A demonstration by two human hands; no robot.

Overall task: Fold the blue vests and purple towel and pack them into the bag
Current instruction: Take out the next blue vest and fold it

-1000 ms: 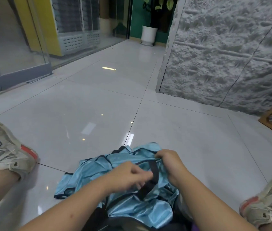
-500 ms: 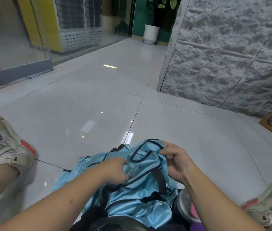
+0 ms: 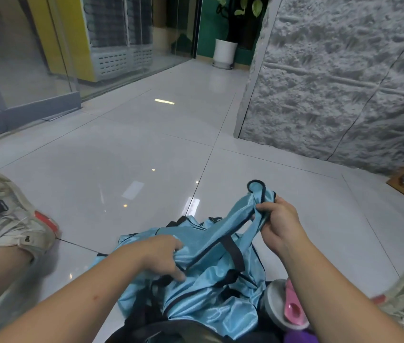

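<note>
Glossy grey floor (image 3: 126, 154), with you sitting on it over the blue vests (image 3: 210, 288).

Your right hand (image 3: 278, 225) had its fingers curled round a gathered vest strap, pinching it and lifting it clear of the heap, the black-edged loop standing above your knuckles. Your left hand (image 3: 163, 257) gripped a fold of shiny blue cloth lower down, fingertips tucked into it near a black trim line. The vests lay bunched between your legs, partly on the dark bag (image 3: 151, 328) at the bottom edge. A sliver of purple towel (image 3: 295, 337) showed beside a grey and pink item (image 3: 286, 305). Worn shoes (image 3: 10, 219) flanked the pile; a rough stone wall (image 3: 339, 78) rose on the right.
</note>
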